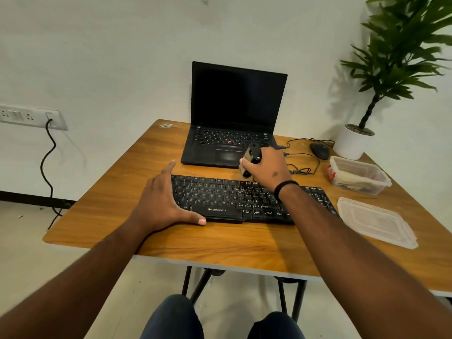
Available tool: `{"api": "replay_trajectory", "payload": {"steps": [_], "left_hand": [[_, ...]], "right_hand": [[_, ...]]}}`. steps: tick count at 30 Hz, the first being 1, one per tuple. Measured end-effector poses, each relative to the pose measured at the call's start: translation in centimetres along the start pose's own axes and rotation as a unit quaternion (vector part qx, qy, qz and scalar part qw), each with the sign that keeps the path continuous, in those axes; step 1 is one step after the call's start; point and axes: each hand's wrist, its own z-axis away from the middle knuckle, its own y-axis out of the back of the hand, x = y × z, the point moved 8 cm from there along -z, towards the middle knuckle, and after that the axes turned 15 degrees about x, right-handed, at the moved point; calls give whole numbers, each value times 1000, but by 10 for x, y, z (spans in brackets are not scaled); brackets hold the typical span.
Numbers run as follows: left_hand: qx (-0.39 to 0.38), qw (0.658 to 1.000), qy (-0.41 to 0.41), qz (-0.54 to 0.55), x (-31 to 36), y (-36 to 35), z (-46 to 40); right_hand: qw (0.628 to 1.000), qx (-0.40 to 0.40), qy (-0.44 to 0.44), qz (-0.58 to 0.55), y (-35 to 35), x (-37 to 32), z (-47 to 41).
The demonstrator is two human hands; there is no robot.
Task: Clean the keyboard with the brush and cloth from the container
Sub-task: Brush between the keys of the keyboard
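Note:
A black keyboard [220, 199] lies across the middle of the wooden table [220, 243]. My left hand [161, 201] rests at its left end, fingers straight along the side and thumb along the front edge. My right hand [266, 166] grips a black and beige brush [252, 155] above the keyboard's back row, its lower end near the keys. A clear plastic container [359, 177] stands open at the right with cloth-like contents inside. Its lid [376, 222] lies nearer to me.
An open black laptop [232, 118] stands behind the keyboard. A wired black mouse [320, 150] and its cables lie to the right of it. A potted plant [352, 143] stands at the back right corner. A wall socket with a cable is at the left.

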Motion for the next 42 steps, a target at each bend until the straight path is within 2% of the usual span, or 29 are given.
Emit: {"api": "replay_trajectory", "payload": {"steps": [2, 4, 6, 8, 10, 12, 16, 19, 21, 23, 26, 30, 32, 34, 37, 40, 42], "left_hand": [[0, 1000, 0, 2, 0, 0, 0], [1, 1000, 0, 2, 0, 0, 0], [0, 1000, 0, 2, -1, 1, 0], [0, 1000, 0, 2, -1, 1, 1], [3, 1000, -2, 0, 1, 1, 0], [5, 1000, -2, -2, 2, 1, -1], [4, 1000, -1, -2, 2, 1, 0], [4, 1000, -1, -1, 1, 2, 0], [3, 1000, 0, -3, 1, 2, 0], [2, 1000, 1, -2, 2, 2, 1], [3, 1000, -3, -3, 2, 2, 0], [1, 1000, -3, -11, 1, 1, 1], [2, 1000, -3, -10, 1, 0, 1], [3, 1000, -3, -11, 1, 0, 0], [2, 1000, -1, -14, 0, 0, 0], [5, 1000, -3, -12, 0, 0, -1], [6, 1000, -7, -13, 0, 0, 0]], "right_hand": [[1000, -4, -6, -24, -2, 1, 0], [1000, -29, 4, 12, -8, 3, 3], [999, -7, 1, 42, -4, 7, 2], [1000, 14, -14, 16, 2, 11, 0], [1000, -4, -23, -11, 1, 13, 1], [1000, -21, -19, 15, 2, 13, 4], [1000, 16, -20, 15, 13, 16, 2], [999, -13, -17, 34, 9, 17, 6], [998, 20, -23, 58, 16, 20, 6], [998, 43, -28, 29, 21, 25, 4], [999, 3, -45, 24, 15, 32, 4], [996, 49, -50, 57, 25, 37, 2], [998, 27, -44, 31, 21, 35, 4], [997, 13, -45, 55, 18, 36, 7], [993, 52, -51, 90, 27, 42, 6], [995, 55, -65, 52, 30, 46, 9], [993, 55, -76, 75, 31, 53, 12]]}}
